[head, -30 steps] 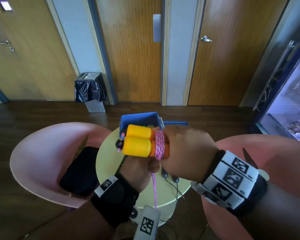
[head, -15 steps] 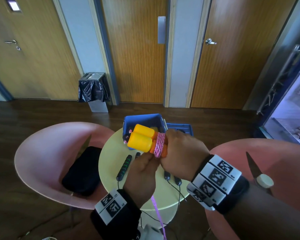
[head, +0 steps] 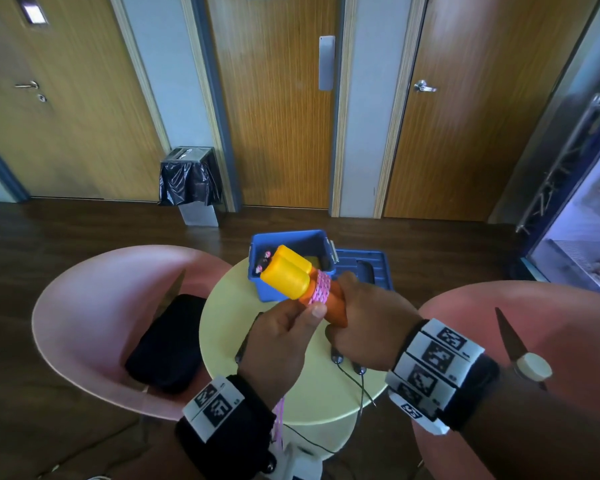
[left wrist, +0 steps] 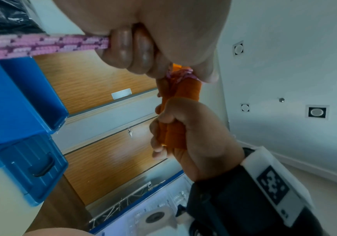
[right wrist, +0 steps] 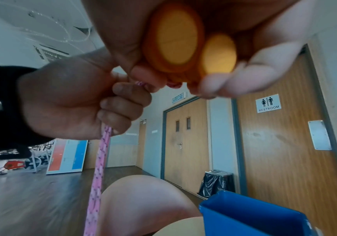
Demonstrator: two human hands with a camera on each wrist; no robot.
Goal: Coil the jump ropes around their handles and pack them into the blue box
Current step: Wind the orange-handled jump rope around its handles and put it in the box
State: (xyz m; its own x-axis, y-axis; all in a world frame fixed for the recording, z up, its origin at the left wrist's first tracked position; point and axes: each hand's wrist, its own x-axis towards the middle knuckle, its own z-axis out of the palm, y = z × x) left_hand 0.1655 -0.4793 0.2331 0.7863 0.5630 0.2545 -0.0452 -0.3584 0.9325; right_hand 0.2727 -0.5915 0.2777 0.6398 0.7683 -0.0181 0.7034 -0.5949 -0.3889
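My right hand (head: 368, 327) clamps both orange handles (head: 329, 303) above the table's (head: 312, 393) middle; my left hand (head: 281, 344) pinches the pink rope (left wrist: 42, 45) at the coil. Blue box (head: 288, 242) at the far edge.

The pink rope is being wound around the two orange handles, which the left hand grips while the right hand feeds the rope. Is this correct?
The hands are swapped: in the head view the right hand grips the orange handles, and the left hand feeds the pink rope.

Open blue box (head: 288, 244) beyond hands (head: 326, 327), lid (head: 364, 268) alongside.
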